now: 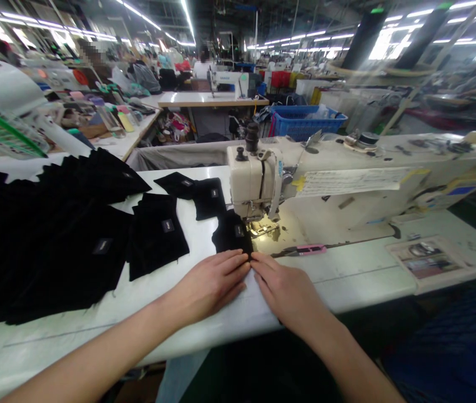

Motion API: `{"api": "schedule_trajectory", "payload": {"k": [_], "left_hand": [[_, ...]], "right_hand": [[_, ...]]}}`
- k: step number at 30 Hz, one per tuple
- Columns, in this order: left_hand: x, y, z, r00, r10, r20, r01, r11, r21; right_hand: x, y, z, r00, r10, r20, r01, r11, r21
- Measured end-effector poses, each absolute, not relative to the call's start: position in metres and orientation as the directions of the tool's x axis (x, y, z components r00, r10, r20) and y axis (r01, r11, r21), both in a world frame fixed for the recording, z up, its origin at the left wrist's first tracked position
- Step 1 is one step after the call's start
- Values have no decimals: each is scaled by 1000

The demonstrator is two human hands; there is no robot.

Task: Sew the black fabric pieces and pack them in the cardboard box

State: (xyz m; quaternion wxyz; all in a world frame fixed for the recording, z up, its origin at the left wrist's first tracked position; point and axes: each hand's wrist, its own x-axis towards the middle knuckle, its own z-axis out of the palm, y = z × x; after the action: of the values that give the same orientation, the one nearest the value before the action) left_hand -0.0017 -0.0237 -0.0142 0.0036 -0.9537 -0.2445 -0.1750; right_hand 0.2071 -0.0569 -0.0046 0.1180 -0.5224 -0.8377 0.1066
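two bare forearms (112, 341) reach in from the near side over the pale table (74, 361). the left hand (210, 282) lies palm down, fingers stretched and close together, tips on the near end of a black piece (229, 238); the right hand (290, 288) is loosely curled, its fingertips meeting the left's at the piece's near right corner — whether either pinches the cloth, i cannot tell. the piece lies just left of the foot (265, 229) of the machine (259, 182), its label (239, 230) facing up. the step in hand looks like lining up the right edge for a seam; the next move seems to call for light, even guiding towards the far side — fingertips kept clear of the foot. more labelled black pieces lie left, in a stack (152, 238) and a big pile (53, 246).
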Motion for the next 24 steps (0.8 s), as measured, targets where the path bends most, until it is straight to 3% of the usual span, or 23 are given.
{"api": "schedule_trajectory", "payload": {"k": [11, 24], "left_hand": [[-3, -2, -20, 810, 473, 348, 479, -875, 72], [-5, 23, -25, 783, 505, 363, 505, -857, 102]], "right_hand": [[204, -42, -2, -394, 919, 18, 884, 384, -266], [219, -69, -11, -397, 913, 90, 876, 407, -258]]}}
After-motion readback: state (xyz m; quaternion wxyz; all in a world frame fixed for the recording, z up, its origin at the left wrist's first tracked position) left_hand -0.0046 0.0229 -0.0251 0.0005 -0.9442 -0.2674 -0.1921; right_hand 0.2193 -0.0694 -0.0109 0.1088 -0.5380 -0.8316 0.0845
